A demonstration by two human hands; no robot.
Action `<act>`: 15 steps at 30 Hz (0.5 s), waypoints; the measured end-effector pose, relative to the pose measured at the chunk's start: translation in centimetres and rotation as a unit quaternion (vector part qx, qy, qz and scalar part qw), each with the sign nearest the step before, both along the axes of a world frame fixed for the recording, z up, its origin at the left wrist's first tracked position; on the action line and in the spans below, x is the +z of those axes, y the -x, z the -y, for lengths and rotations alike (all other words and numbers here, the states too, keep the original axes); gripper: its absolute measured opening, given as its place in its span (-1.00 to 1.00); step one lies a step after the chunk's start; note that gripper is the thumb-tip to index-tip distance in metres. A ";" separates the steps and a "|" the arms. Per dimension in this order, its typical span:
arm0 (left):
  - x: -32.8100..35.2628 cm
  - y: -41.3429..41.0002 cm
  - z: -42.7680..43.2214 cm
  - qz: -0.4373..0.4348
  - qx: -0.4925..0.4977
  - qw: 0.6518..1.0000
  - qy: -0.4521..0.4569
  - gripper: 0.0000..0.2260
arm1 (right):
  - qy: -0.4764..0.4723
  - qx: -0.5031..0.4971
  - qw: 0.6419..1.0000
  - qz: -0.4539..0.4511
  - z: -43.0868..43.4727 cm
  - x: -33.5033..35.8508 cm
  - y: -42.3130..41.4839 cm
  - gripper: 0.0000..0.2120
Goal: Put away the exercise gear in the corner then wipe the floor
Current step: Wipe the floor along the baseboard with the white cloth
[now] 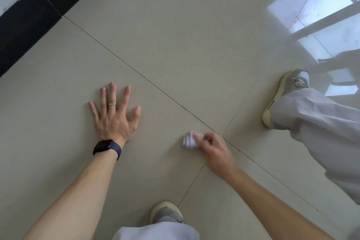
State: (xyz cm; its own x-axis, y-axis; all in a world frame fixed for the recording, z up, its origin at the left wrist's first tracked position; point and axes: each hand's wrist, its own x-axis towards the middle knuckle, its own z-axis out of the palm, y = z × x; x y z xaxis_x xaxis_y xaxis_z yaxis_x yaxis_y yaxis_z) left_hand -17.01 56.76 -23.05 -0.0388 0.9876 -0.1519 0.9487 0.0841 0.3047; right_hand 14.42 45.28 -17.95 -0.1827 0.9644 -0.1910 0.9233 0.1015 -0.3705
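Observation:
My left hand (114,115) lies flat on the beige tiled floor (175,54), fingers spread, with a ring on one finger and a dark watch at the wrist. My right hand (213,149) pinches a small crumpled white tissue (188,141) and presses it onto the floor beside a tile joint; the hand is blurred by motion. No exercise gear is in view.
A black skirting band (29,25) runs along the wall at the upper left. My two shoes (284,95) (166,212) and light trouser legs stand at the right and bottom. Bright window light reflects off the floor at the upper right (319,15).

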 end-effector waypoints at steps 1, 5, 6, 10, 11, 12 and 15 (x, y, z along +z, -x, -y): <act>-0.1 0.1 0.0 -0.001 -0.001 1.000 0.000 -0.39 | -0.018 -0.104 0.994 0.004 -1.9 -0.1 -1.1 -0.54; 0.0 0.4 0.0 0.015 -0.009 1.000 -0.006 -0.40 | -0.010 -0.306 0.952 0.019 -4.7 -0.7 0.3 -0.50; 0.1 0.7 0.2 0.016 -0.012 1.000 -0.009 -0.40 | -0.008 -0.262 0.965 0.010 -4.1 -0.4 2.5 -0.49; 0.2 5.3 2.6 -0.014 0.063 0.998 0.003 -0.41 | 0.015 0.167 0.985 -0.046 -1.3 0.3 10.7 -0.51; 0.2 7.0 3.4 -0.022 0.094 0.995 0.008 -0.41 | 0.019 0.249 0.967 -0.053 -2.8 0.2 11.2 -0.51; 0.2 8.6 4.1 -0.029 0.121 0.992 0.013 -0.40 | 0.016 0.286 0.957 -0.053 -5.1 -0.1 11.2 -0.53; 0.5 12.9 6.0 -0.048 0.200 0.978 0.029 -0.37 | -0.030 0.127 0.989 -0.065 -13.6 -1.2 11.1 -0.59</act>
